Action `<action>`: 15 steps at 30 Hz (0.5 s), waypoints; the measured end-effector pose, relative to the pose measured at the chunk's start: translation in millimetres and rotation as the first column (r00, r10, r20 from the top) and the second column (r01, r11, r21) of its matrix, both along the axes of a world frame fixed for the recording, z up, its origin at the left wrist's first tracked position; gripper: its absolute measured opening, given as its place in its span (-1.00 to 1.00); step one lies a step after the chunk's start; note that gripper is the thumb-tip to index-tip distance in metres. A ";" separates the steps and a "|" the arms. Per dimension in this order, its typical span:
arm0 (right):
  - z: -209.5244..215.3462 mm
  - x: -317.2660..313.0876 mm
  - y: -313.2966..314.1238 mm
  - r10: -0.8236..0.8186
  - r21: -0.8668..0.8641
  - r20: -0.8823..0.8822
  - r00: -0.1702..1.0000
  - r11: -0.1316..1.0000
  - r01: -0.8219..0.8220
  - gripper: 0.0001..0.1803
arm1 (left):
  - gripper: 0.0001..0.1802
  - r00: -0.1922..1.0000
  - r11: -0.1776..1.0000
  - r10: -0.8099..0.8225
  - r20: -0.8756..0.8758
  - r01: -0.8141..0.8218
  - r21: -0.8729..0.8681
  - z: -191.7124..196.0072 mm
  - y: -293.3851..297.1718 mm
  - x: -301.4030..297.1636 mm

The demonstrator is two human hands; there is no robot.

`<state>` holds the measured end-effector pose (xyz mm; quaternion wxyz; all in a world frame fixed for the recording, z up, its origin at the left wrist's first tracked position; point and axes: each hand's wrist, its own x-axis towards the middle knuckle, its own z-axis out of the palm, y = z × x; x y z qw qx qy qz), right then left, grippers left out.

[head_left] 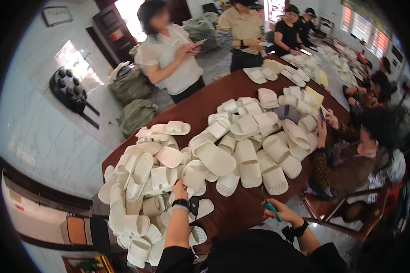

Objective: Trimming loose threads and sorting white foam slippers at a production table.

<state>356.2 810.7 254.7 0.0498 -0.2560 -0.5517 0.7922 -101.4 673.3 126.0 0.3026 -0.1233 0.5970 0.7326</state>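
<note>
On the dark red table (218,207), many cream slippers lie in loose piles. My left hand (180,188) is at the near edge of the left pile, its fingers closed on a slipper (194,179) that tilts up over the others. A band circles that wrist. Off to the right, at the table's near edge, my right hand (282,210) holds scissors (272,210) with teal handles, their thin dark tip pointing up and away. A larger slipper (214,158) lies sole up just beyond my left hand.
Across the table stands a person in a white top (175,59) with a phone; another wears a beige shirt (241,29). At the right a seated person (351,154) holds a phone. Green sacks (132,84) sit on the floor at the left, near an orange-backed chair (76,230).
</note>
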 end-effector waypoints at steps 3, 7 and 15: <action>-5.7 14.0 5.1 -0.188 -0.026 0.056 0.981 0.982 0.190 -0.50 | -0.60 0.992 0.985 -0.055 -0.116 0.035 -0.168 40.5 33.8 63.3; -6.9 -18.9 3.1 -0.073 0.504 0.272 0.960 0.860 -0.077 -0.40 | -0.16 0.392 0.768 -0.616 -0.683 0.106 -0.632 61.6 26.5 84.5; -12.1 -33.9 0.6 0.054 0.749 0.314 0.948 0.599 -0.283 -0.41 | -0.04 -0.473 0.362 -0.855 -0.211 -0.255 -0.896 92.3 114.3 63.8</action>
